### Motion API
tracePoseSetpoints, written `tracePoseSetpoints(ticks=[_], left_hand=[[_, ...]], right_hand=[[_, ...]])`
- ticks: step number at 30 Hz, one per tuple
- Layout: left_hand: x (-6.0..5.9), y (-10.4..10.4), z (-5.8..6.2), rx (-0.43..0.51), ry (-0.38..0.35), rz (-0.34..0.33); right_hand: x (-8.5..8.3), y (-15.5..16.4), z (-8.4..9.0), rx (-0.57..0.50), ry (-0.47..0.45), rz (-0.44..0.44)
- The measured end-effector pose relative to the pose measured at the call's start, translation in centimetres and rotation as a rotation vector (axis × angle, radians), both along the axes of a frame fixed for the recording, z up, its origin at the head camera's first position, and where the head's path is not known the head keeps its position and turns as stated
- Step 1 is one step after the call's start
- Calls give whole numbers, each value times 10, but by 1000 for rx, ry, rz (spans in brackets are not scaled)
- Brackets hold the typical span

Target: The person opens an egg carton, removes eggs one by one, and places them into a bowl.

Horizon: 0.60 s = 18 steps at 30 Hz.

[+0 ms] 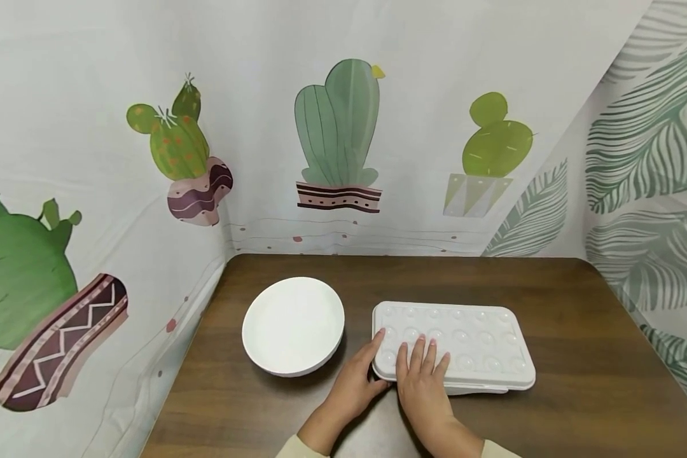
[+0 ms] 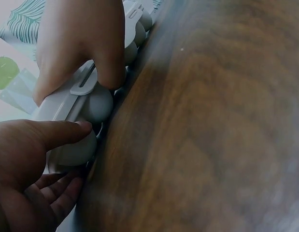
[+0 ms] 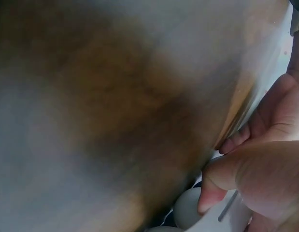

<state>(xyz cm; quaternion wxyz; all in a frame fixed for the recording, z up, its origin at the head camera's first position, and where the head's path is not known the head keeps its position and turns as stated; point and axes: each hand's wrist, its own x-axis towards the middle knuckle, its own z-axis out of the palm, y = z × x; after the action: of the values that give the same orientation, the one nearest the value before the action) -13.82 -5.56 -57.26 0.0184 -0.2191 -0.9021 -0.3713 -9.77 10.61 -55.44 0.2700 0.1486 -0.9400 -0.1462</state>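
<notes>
A closed white plastic egg box [image 1: 475,343] with a dimpled lid lies on the brown wooden table [image 1: 578,305]. Both hands are at its near left corner. My left hand [image 1: 372,359] wraps that corner; in the left wrist view its thumb [image 2: 67,130] presses a rounded egg cup [image 2: 74,150] of the lower half and its fingers curl below. My right hand [image 1: 420,362] lays its fingers flat on the lid, while its thumb [image 2: 110,67] hooks over the lid's front edge [image 2: 67,99] by a latch. The right wrist view shows that thumb [image 3: 212,188] at the box rim, blurred.
A white round bowl [image 1: 293,324] stands left of the egg box, close to the left hand. Cloth printed with cacti and leaves walls the table at the back and on both sides. Bare wood lies to the right of the box and behind it.
</notes>
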Motion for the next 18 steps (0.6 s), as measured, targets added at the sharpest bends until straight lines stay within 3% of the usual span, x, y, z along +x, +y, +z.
tracePoseSetpoints(ticks=[18], left_hand=[[1,-1,0,9,-45,4]], right_hand=[[4,5,3,12,-62,-16]])
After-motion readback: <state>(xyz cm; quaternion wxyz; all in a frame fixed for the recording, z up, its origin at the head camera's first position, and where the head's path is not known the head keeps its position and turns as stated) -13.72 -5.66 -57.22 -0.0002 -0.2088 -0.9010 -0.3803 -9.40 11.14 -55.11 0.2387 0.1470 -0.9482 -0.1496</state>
